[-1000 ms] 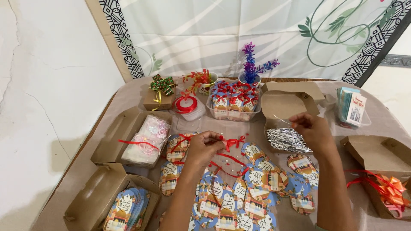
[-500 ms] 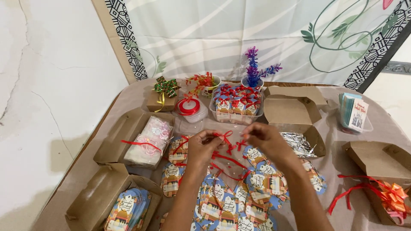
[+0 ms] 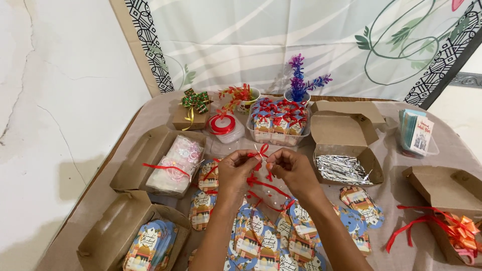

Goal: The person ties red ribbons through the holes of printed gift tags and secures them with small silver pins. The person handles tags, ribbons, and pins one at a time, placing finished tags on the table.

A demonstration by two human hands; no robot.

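My left hand and my right hand meet over the middle of the table, fingertips pinching a thin red ribbon between them. The ribbon forms a small bow at the top and trails down in red strands under my hands. Below my wrists lies a spread of several printed paper tags in blue, orange and white.
Open brown cardboard boxes stand around: one with silver shredded foil, one with a pink wrapped item, one with tags, one with red and orange ribbon. A clear tray of ribboned packets, a red ribbon spool and a card stack stand farther back.
My right hand came back from the foil box on the right to the middle. Both hands rose and now pinch the red ribbon together.
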